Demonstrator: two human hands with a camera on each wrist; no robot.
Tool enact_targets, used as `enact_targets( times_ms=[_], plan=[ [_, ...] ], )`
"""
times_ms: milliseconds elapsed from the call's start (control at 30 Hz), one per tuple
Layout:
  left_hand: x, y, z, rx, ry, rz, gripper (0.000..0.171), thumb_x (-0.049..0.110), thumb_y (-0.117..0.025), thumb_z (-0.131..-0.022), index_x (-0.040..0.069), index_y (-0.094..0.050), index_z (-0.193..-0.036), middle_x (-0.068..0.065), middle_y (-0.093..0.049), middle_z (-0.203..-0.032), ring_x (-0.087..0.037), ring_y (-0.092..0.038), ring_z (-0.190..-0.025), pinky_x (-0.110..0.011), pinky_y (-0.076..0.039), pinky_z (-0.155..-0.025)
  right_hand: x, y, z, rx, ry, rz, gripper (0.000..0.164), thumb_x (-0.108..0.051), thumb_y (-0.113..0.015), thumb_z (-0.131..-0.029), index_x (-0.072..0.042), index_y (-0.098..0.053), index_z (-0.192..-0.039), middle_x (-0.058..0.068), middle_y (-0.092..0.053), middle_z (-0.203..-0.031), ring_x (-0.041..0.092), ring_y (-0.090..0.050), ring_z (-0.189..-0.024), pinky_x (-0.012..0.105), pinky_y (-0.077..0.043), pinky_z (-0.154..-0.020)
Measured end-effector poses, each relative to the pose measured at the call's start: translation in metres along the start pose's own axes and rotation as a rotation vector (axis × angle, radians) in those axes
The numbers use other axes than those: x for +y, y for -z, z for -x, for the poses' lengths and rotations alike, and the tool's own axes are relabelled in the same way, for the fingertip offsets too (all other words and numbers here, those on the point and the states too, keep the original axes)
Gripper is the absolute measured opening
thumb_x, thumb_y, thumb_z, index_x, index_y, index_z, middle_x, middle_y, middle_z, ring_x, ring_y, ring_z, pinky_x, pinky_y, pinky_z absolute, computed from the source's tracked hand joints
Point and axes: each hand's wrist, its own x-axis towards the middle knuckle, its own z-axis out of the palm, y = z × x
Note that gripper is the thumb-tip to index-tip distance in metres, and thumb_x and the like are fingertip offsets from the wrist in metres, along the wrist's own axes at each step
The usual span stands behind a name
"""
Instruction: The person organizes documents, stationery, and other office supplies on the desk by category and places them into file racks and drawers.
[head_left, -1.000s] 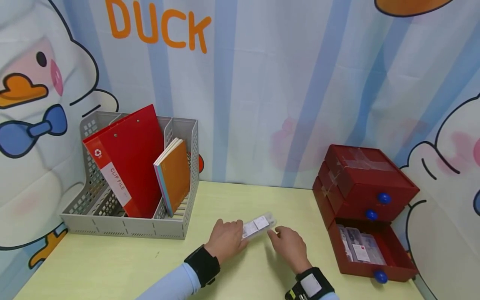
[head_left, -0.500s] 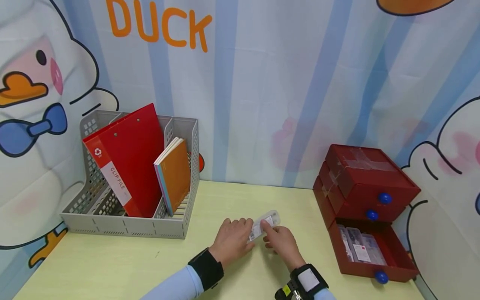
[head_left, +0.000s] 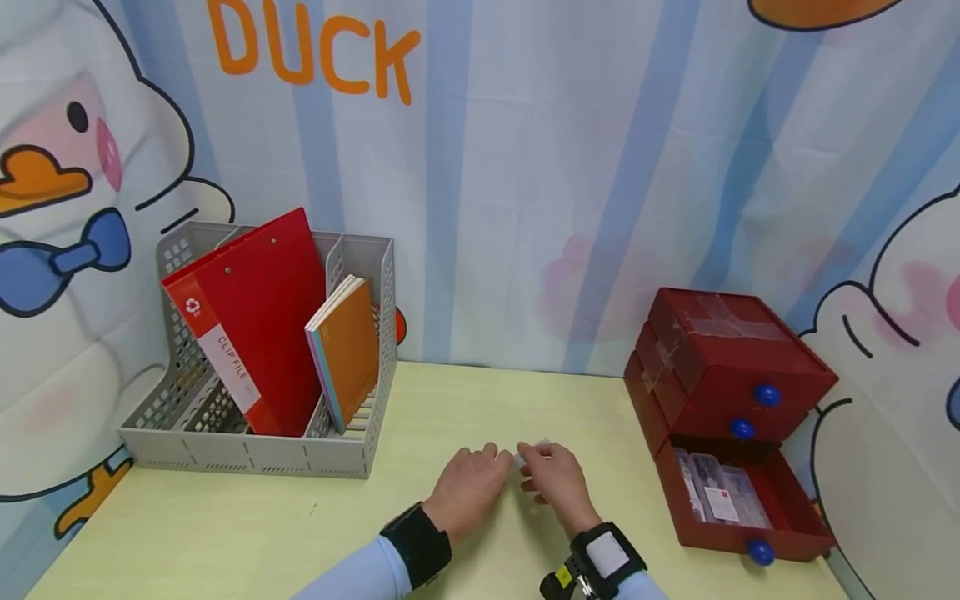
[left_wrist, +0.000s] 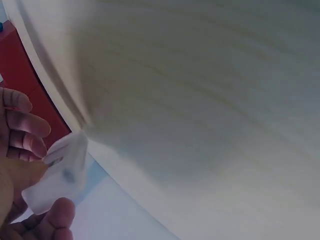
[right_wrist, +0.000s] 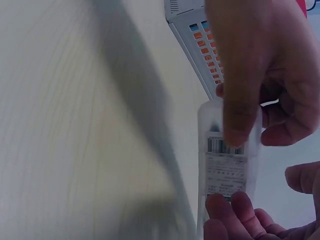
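Note:
Between my two hands is a slim translucent plastic case (right_wrist: pixel 227 172) with a white barcode label. My left hand (head_left: pixel 468 492) grips one end of it, its back toward the head camera. From the other side my right hand (head_left: pixel 558 479) pinches the case with its thumb. In the head view the hands nearly meet and hide most of the case. The right wrist view shows the label facing that camera, with a thumb across the barcode and fingertips on the lower part. At the left edge of the left wrist view, the case (left_wrist: pixel 62 175) appears tilted above the table.
At the left stands a grey perforated basket (head_left: pixel 247 454) with a red clip file (head_left: pixel 262 333) and several notebooks (head_left: pixel 352 350). A dark red drawer box (head_left: pixel 738 342) is at the right; its bottom drawer (head_left: pixel 795 508) stands pulled out, holding clear plastic cases (head_left: pixel 723 496).
The right hand has come in from beside the case to pinch it. Both hands are closer together, and the case has tipped so its label no longer shows to the head camera.

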Motion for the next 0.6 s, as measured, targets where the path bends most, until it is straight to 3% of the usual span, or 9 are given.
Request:
enact_targets(
  times_ms=[233, 333, 500, 600],
  plan=[
    [-0.0034, 0.0013, 0.0007, 0.105, 0.053, 0.092, 0.016, 0.016, -0.071, -0.092, 0.008, -0.057, -0.095, -0.003, -0.053, -0.077, -0.013, -0.052, -0.058, -0.025, -0.042, -0.053, 0.0017, -0.0002, 0.0019, -0.039, -0.034, 0.029, 0.07, -0.06, -0.053, -0.095, 0.007, -0.061, -0.114, 0.011, -0.069, -0.089, 0.022, -0.069, -0.073, 0.038, -0.054, -0.063],
    [-0.0039, 0.0045, -0.0004, 0.13, 0.06, 0.115, 0.018, 0.019, -0.072, -0.092, 0.008, -0.058, -0.095, -0.004, -0.053, -0.079, -0.013, -0.052, -0.058, -0.025, -0.044, -0.054, 0.0033, -0.0012, 0.0014, -0.082, -0.046, -0.014, 0.075, -0.062, -0.05, -0.096, 0.009, -0.06, -0.118, 0.013, -0.071, -0.092, 0.023, -0.07, -0.076, 0.038, -0.054, -0.064],
    [-0.0033, 0.0068, -0.0018, 0.134, 0.037, 0.115, 0.024, 0.028, -0.073, -0.092, 0.009, -0.059, -0.097, -0.003, -0.056, -0.081, -0.011, -0.053, -0.058, -0.024, -0.047, -0.056, 0.0033, -0.0017, -0.0014, -0.128, -0.056, -0.175, 0.065, -0.052, -0.051, -0.1, 0.01, -0.059, -0.119, 0.014, -0.072, -0.097, 0.021, -0.071, -0.083, 0.037, -0.055, -0.071],
    [-0.0031, 0.0066, -0.0022, 0.122, 0.023, 0.106, 0.028, 0.033, -0.074, -0.091, 0.009, -0.059, -0.097, -0.002, -0.057, -0.081, -0.011, -0.055, -0.06, -0.023, -0.044, -0.055, 0.0015, -0.0011, -0.0031, -0.135, -0.073, -0.216, 0.059, -0.047, -0.052, -0.1, 0.008, -0.059, -0.121, 0.011, -0.072, -0.096, 0.019, -0.07, -0.083, 0.036, -0.054, -0.072]
  ],
)
